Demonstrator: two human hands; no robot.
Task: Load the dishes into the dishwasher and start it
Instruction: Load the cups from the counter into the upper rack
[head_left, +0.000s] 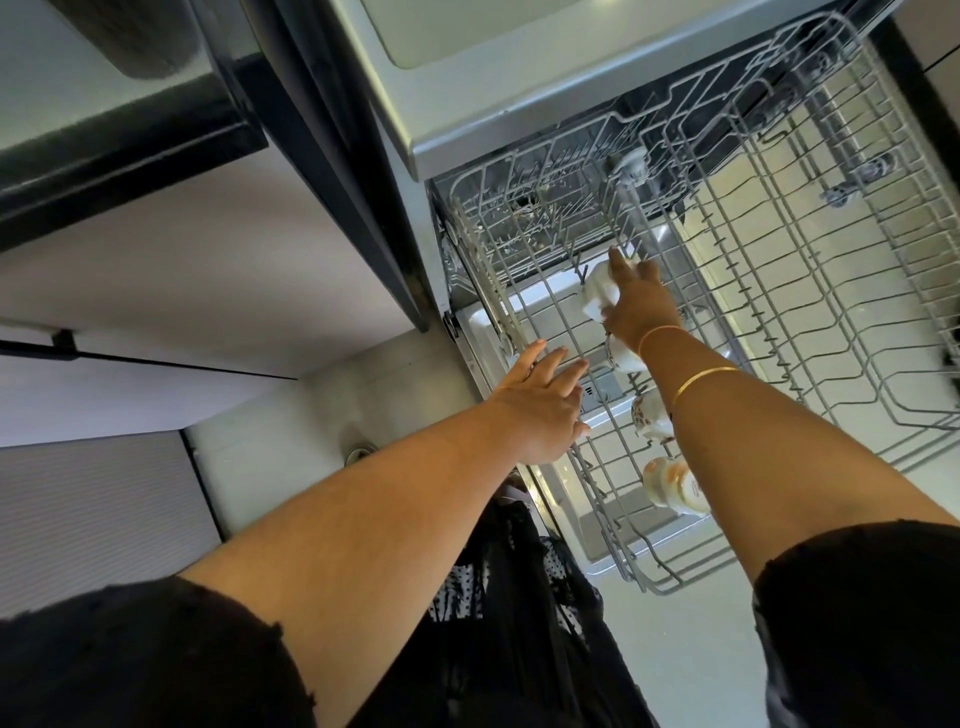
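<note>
R hand (636, 306) was over the left row of the dish rack (779, 260), fingers curled round a white cup (597, 296) and gripping it from above. Index finger stuck out fwd past the cup; thumb was hidden. The cup sat low among the tines at the far end of that row, tilted. Couldn't tell if it touched the wires.

L hand (540, 410) was flat, palm down, holding nothing. Its fingers were straight and slightly spread, tips at the rack's left rim wire. Couldn't tell whether they actually touched the wire.

Three more cups sat in the same row, nearer the person:
- second cup (623, 358), white, partly hidden by the R wrist
- third cup (649, 415), brownish floral print, just beside the R forearm
- fourth cup (670, 486), orange-ish pattern, closest to the rack's front edge

All three lay tilted on the tines.

The rack was pulled out of the dishwasher (519, 208) and sat over the open door (613, 540), w/ the steel inner face showing under the wires. A grey countertop (467, 78) ran above the tub opening. Thin gold bangles (701, 379) were on the R wrist, and there was pale floor (701, 649) below the rack's front.
</note>
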